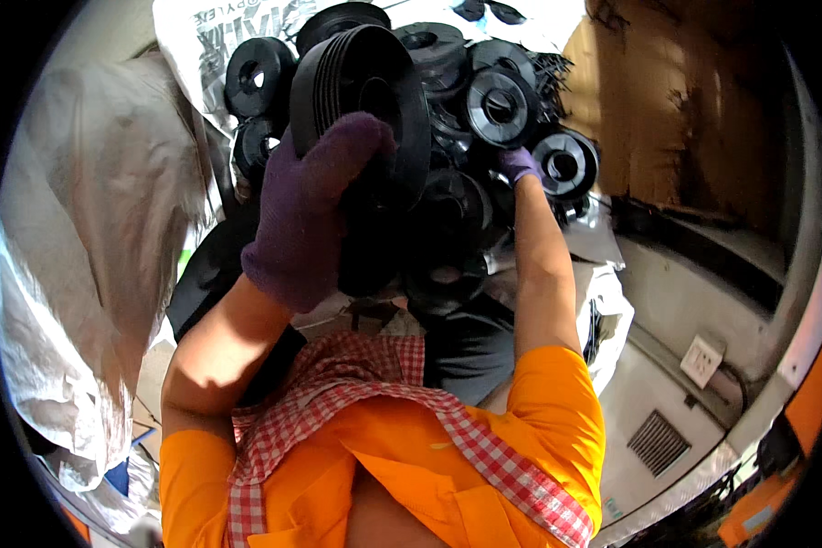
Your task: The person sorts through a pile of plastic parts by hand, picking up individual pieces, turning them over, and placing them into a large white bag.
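Observation:
My left hand (306, 215), in a purple knit glove, is raised close to the camera. Its thumb and fingers are closed round the rim of a black round plastic part (318, 87), ribbed along its side and hollow in the middle. My right hand (520, 164), gloved in the same purple, reaches into a heap of similar black round parts. It lies between one flanged disc (502, 105) and another black disc (564, 164). The right fingers are hidden among the parts, so their grip does not show.
Spiky black scraps (550, 78) stick out beside the heap. White printed sacking (219, 32) lies behind it. On the right are a brown cardboard sheet (648, 100) and a pale machine panel (653, 402) with a vent and a socket. Grey sheeting (100, 183) hangs at left.

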Demonstrator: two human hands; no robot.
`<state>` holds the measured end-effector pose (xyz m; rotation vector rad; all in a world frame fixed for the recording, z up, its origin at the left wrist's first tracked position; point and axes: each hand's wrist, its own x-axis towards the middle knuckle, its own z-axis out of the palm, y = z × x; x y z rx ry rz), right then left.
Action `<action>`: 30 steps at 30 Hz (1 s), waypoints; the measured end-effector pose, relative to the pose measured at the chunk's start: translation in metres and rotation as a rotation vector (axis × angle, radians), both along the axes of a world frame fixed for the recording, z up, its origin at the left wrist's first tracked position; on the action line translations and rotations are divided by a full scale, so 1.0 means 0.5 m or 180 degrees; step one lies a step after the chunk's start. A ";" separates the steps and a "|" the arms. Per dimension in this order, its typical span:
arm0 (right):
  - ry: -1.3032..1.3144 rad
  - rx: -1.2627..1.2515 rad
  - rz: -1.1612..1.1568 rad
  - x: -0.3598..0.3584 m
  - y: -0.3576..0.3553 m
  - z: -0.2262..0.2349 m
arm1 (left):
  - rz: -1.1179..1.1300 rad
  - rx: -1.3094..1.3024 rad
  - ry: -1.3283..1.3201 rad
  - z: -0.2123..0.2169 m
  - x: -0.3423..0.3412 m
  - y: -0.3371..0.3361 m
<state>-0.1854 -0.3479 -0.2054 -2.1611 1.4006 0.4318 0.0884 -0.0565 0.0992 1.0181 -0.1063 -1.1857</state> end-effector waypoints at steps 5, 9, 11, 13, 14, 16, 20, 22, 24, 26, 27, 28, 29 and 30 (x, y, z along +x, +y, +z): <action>0.0646 0.0000 -0.0888 0.119 0.105 0.033 | 0.0133 0.0220 -0.0499 -0.028 0.035 0.019; -0.0697 -0.1354 -0.1373 0.026 0.122 0.077 | 0.0302 0.0026 -0.0858 -0.046 0.038 0.007; -0.1120 -0.1728 -0.1525 0.031 0.165 0.208 | 0.0258 -0.0037 -0.0925 -0.062 0.038 0.023; -0.2771 -0.1643 -0.1203 0.064 0.249 0.327 | 0.0018 -0.0168 -0.1011 -0.075 0.030 0.054; -0.2943 -0.1538 -0.1066 0.121 0.331 0.429 | -0.0391 -0.0339 -0.0943 -0.092 0.018 0.075; -0.3089 -0.1705 -0.0015 0.162 0.457 0.509 | -0.1297 -0.0732 -0.0832 -0.132 -0.024 0.109; -0.3025 -0.0975 -0.0206 0.125 0.643 0.473 | -0.0845 -0.0864 -0.0340 -0.107 -0.171 0.240; -0.3484 0.0315 -0.0699 0.104 0.726 0.470 | -0.0457 -0.0147 -0.1081 -0.092 -0.218 0.314; -0.3449 0.1576 -0.1273 0.105 0.782 0.498 | -0.0100 0.0021 -0.2237 -0.109 -0.238 0.372; -0.3425 0.2404 -0.1440 0.095 0.811 0.531 | -0.0903 0.0098 -0.2253 -0.119 -0.221 0.409; -0.3327 0.1437 -0.0577 0.075 0.833 0.533 | -0.1323 0.0132 -0.2260 -0.117 -0.202 0.420; -0.3146 0.0463 0.0256 0.055 0.849 0.529 | -0.1684 -0.0230 -0.1611 -0.118 -0.174 0.421; -0.2738 -0.0475 0.1524 0.042 0.846 0.526 | -0.1825 -0.1119 -0.3019 -0.158 -0.147 0.423; -0.3000 -0.0938 0.2603 0.038 0.838 0.521 | -0.1947 -0.2070 -0.4415 -0.174 -0.133 0.419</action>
